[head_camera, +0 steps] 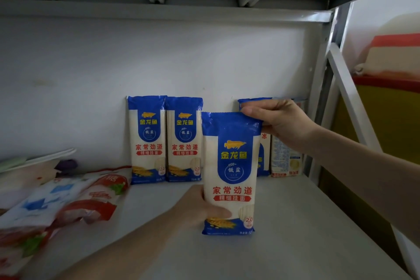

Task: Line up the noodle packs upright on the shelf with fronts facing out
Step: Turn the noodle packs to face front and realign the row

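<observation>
Nearest, the left hand gripped the lower part of a noodle pack, thumb across its front. The pack stood upright on the shelf, front outward, near the middle of the board and well clear of its front edge. The right hand pinched the pack's top right corner. Flat red and white bags crowded the left side. Farther back, two matching packs stood touching against the back wall; behind the right hand stood other packs, partly hidden. A gap lay between these groups.
</observation>
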The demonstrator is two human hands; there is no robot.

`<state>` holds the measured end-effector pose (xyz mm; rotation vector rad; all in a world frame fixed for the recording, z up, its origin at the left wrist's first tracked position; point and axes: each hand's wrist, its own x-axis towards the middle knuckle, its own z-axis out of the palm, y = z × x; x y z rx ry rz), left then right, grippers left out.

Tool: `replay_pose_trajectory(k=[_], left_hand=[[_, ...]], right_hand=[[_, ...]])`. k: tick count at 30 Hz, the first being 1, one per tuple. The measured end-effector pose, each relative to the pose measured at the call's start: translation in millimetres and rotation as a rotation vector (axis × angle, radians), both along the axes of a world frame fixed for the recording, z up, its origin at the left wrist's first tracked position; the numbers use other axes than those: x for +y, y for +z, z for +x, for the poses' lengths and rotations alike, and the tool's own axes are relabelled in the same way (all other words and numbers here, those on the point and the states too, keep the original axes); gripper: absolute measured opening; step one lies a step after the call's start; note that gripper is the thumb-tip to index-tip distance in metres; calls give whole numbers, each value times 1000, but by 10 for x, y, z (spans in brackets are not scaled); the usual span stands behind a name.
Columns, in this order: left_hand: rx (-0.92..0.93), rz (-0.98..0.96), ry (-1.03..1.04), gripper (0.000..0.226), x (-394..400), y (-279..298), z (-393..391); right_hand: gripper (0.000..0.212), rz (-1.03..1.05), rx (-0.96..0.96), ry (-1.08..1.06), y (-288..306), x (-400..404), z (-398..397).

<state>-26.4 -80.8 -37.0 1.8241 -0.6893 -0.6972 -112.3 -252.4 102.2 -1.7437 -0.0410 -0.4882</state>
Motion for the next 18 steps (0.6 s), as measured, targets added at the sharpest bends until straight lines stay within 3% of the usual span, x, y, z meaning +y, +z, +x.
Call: replay_pose_trajectory(k=[2,3,8,12,18], left_hand=[[30,-26,4,42,3,-72,24],[45,-51,6,41,11,-93,25],[-26,-53,-4,43,45,-190,37],[-130,30,-32,52,100,-306,62],[-137,-1,-58,48,115,-276,94]], right_hand=[[51,38,120,67,-127,-36,-44],[57,15,209,110,-235,-39,-77],[46,-156,582,161,-1101,81,-175],[48,-110,543,34,-1514,166,-166],[42,-145,508,-33,-1564,148,-139]])
